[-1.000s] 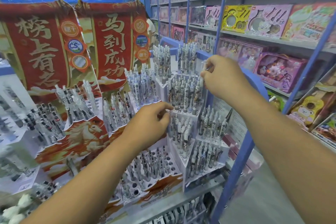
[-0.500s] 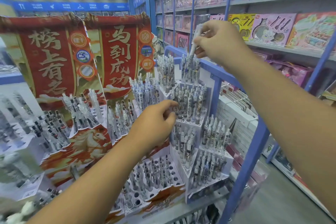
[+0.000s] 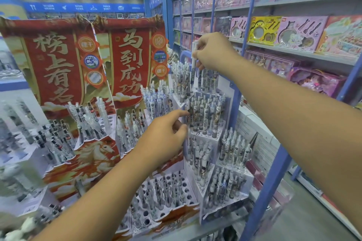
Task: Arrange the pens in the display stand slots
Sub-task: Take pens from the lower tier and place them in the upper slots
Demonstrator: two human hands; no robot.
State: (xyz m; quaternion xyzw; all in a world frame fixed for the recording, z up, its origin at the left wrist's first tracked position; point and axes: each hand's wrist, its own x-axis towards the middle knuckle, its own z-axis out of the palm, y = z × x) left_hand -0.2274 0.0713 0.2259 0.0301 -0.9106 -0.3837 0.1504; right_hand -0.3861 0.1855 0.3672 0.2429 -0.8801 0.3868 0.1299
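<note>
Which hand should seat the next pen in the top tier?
Right. The right hand already pinches a pen upright over the top tier; the left hand is lower, at the middle tier.

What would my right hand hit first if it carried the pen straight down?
Probably the top-tier pens directly beneath the pen that the right hand pinches; depth is unclear, so it may reach a free slot.

Two hands (image 3: 166, 135), two red banners (image 3: 54, 64)
</note>
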